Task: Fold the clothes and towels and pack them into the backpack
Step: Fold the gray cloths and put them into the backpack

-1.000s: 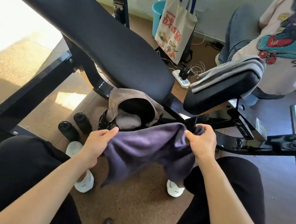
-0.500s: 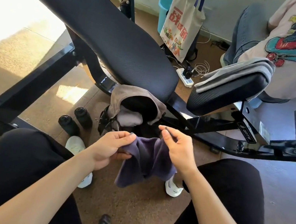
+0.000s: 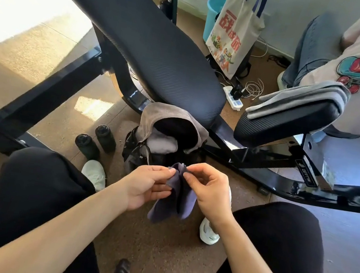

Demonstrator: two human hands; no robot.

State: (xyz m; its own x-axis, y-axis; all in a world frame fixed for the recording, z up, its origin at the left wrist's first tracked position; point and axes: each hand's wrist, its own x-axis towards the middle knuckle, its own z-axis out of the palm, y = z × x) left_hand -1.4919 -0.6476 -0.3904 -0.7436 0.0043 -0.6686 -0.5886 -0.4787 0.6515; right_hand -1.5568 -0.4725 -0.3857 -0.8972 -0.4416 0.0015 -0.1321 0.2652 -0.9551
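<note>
A: Towel [image 3: 176, 197], purple, hangs in front of our knees, doubled over, top corners brought together so we can line up the fold.

B: Left hand [image 3: 143, 184] and right hand [image 3: 208, 190] each pinch that top edge with thumb and fingertips, nearly touching.

A: Just beyond, the backpack [image 3: 163, 143] sits on the floor, mouth open, one pale cloth already inside.

B: Counting up: two dark bottles [image 3: 95, 140] to its left, one folded grey towel [image 3: 298, 98] waiting on the bench seat far right.
</note>
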